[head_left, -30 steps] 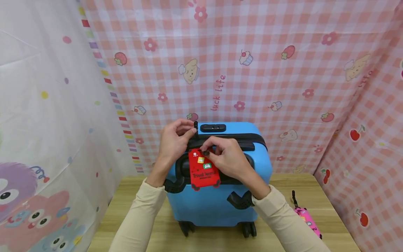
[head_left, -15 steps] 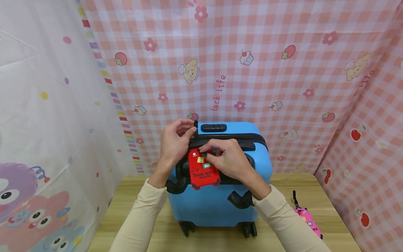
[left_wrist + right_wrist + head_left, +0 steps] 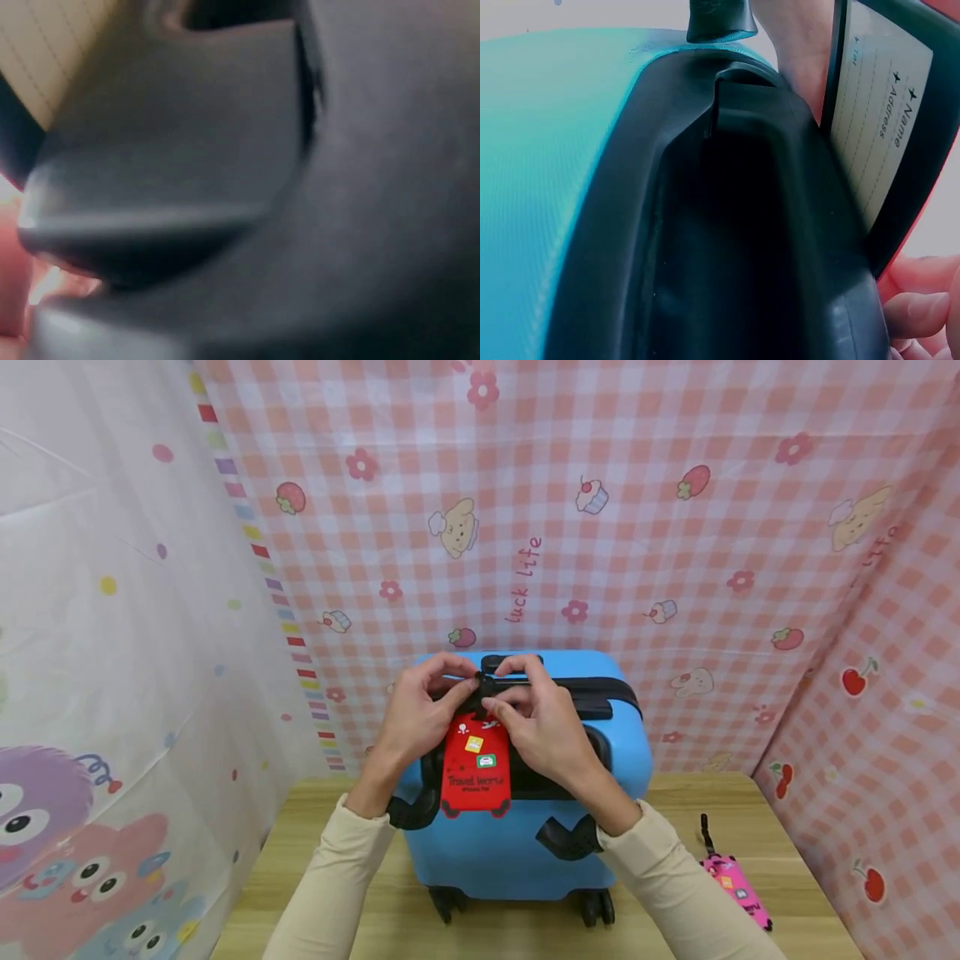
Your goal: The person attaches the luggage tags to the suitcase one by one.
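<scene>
A red luggage tag (image 3: 476,768) with small stickers hangs in front of the carry handle of a light blue suitcase (image 3: 510,852). Its black strap (image 3: 483,685) rises above it. My left hand (image 3: 420,714) pinches the strap's upper part between thumb and forefinger. From the other side, my right hand (image 3: 547,718) holds the strap lower down, thumb and forefinger curled at it. The right wrist view shows the tag's lined name card (image 3: 885,97) beside the black handle (image 3: 825,195). Blurred dark handle plastic (image 3: 165,135) fills much of the left wrist view.
The suitcase stands upright on wheels (image 3: 592,906) on a wooden table (image 3: 300,860). A pink luggage tag (image 3: 735,889) with a black strap lies at the right. Pink checked cloth (image 3: 525,510) hangs behind, white patterned cloth (image 3: 135,652) at the left.
My right hand has moved from the tag's top edge up to the strap beside my left fingertips. The strap's free end has come down, and the tag hangs straighter, slightly further left.
</scene>
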`<state>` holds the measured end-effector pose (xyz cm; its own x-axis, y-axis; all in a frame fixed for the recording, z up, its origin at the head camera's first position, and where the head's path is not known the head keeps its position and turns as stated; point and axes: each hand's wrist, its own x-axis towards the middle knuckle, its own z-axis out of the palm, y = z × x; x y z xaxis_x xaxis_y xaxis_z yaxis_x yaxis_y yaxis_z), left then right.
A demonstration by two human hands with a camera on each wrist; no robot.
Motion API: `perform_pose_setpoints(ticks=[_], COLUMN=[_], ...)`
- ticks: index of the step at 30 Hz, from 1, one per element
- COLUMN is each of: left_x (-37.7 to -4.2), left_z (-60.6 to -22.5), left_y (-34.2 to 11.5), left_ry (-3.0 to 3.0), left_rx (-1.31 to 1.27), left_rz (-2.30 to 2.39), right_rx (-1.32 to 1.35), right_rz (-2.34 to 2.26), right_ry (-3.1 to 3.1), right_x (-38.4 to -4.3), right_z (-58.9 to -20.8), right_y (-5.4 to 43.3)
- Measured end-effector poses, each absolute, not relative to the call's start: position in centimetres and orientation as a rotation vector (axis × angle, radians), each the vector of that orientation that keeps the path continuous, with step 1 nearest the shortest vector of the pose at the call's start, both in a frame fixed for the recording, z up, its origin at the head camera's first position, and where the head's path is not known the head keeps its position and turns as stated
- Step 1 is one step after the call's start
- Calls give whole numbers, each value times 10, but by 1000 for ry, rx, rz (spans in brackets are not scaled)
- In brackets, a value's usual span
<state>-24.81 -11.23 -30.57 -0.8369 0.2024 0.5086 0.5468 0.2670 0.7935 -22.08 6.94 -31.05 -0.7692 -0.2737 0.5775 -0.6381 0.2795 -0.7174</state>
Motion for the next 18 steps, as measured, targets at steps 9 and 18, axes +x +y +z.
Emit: perform_pose_setpoints(ticks=[9,18], left_x=[-246,-244], left_z=[-308,-309], left_y=[-112,-111], left_ry=[-2252,-2280], left_rx=[-721,-709], left_rz=[-1587,-1544], right_rx=[831,831], right_rz=[1457,1443], right_ry=[-2181,-2167], right_x=[-220,-221], right_z=[-310,-312], right_y=[69,69])
